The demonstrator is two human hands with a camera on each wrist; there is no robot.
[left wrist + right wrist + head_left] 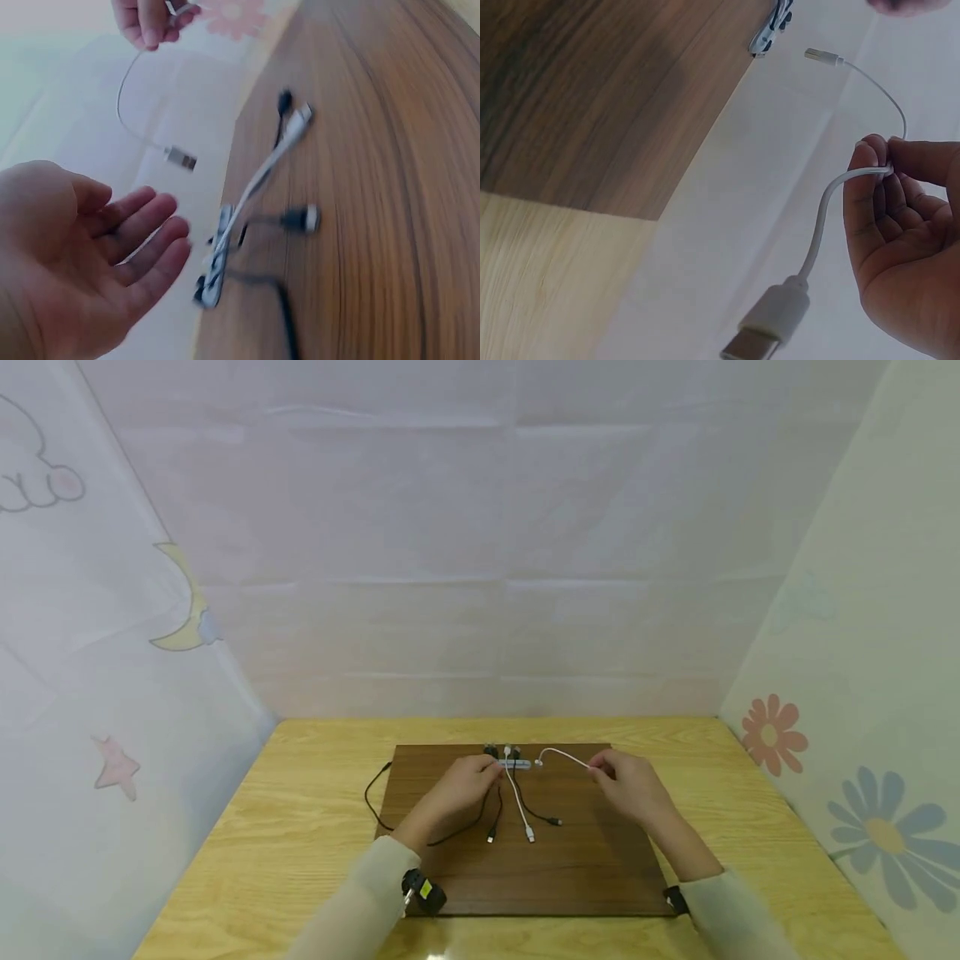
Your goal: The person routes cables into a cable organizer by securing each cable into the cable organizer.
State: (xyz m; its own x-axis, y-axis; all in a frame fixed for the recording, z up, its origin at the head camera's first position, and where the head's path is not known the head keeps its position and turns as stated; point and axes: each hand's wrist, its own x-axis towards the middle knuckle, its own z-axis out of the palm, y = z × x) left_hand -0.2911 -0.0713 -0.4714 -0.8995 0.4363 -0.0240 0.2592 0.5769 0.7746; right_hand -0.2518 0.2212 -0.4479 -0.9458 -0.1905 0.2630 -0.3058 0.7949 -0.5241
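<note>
My right hand point(632, 783) pinches a short white USB cable point(822, 219) between thumb and fingers. Its larger connector point(775, 315) hangs close to the right wrist camera, and its USB-A plug point(181, 158) dangles at the other end, off to the left. My left hand point(90, 259) is palm-up with fingers loosely bent, holding nothing, just beside a grey cable clip strip point(212, 289). Held in that strip are another white cable point(264, 163) and black cables point(287, 322), whose ends spread over the brown board.
The dark brown wooden board point(555, 881) lies on a light wood table point(300, 827). One black cable point(370, 793) loops past the board's left edge. Patterned sheets point(480, 568) enclose the table at the back and both sides.
</note>
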